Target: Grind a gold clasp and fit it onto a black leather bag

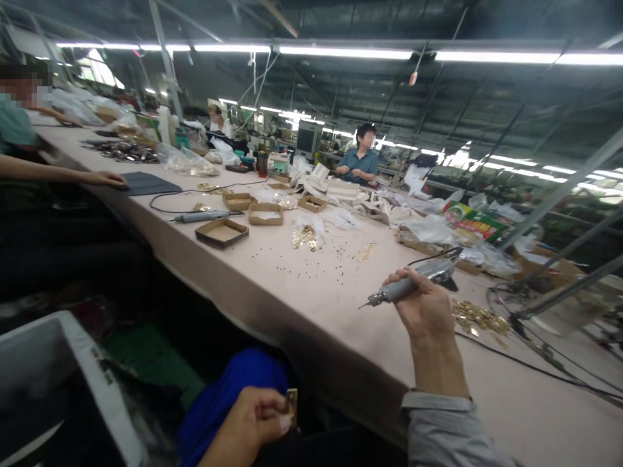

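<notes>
My right hand (424,310) is raised above the long beige table (302,285) and grips a grey electric screwdriver (411,284), its bit pointing left. A black cord runs from the tool to the right. My left hand (256,421) is low, below the table's edge over blue cloth (228,395), pinching a small gold metal fitting (291,403) between thumb and fingers. A heap of gold metal parts (479,318) lies just right of my right hand. Tiny dark screws (311,266) are scattered on the table ahead.
Shallow cardboard trays (221,232), a second screwdriver (204,216) and plastic bags lie farther up the table. A co-worker's arm (63,175) rests on dark material at left; other people sit beyond. A white bin (73,376) stands at lower left. Metal rods cross at right.
</notes>
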The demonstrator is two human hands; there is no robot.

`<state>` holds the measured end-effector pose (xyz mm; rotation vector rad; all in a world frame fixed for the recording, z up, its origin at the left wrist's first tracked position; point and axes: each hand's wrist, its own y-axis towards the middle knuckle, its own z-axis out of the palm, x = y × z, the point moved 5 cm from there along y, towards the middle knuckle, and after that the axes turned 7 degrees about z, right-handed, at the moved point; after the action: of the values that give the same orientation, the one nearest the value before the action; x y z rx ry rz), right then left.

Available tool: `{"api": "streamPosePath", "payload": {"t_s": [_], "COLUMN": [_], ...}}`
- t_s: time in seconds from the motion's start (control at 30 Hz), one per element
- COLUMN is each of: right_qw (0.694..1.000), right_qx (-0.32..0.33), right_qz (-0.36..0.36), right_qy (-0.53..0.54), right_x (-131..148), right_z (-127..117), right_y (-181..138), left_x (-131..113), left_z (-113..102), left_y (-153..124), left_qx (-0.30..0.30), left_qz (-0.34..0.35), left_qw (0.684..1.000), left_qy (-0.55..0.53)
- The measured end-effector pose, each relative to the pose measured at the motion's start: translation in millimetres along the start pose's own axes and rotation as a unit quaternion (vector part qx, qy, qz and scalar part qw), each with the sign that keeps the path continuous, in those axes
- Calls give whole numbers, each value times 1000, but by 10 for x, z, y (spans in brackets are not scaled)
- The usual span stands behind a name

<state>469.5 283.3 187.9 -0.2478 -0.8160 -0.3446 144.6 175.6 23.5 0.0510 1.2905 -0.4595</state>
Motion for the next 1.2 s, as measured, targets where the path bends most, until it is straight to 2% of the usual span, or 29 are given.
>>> {"api": "streamPosePath", "payload": {"t_s": [0.1, 0.17, 0.27, 0.4, 0.57, 0.87, 1.2], "right_qw": [999, 997, 994, 990, 989, 984, 986], "right_qx": [27, 17, -28, -73, -85, -98, -90], "right_qz": [42, 70, 106, 120, 120, 147, 135], "right_qy": [14, 17, 14, 9, 14, 34, 28], "right_x": [-147, -294, -535, -742, -808, -967, -1066], "right_z": [57, 13, -159, -448, -641, -620, -691], "right_y": [-506, -809, -1165, -1413, -1524, -1511, -1478], "left_x": [71, 77, 86, 139, 150, 105, 145], "left_z": [165, 266, 394, 481, 489, 463, 450], "left_y": [51, 71, 86, 97, 106, 50, 66], "left_qx": [21, 36, 65, 94, 113, 116, 110], "left_qz": [-28, -37, -36, -28, -26, -22, -15], "left_qw": [999, 998, 995, 993, 990, 989, 990], "left_qy": [-31, -45, -64, -66, -74, -90, -90]}}
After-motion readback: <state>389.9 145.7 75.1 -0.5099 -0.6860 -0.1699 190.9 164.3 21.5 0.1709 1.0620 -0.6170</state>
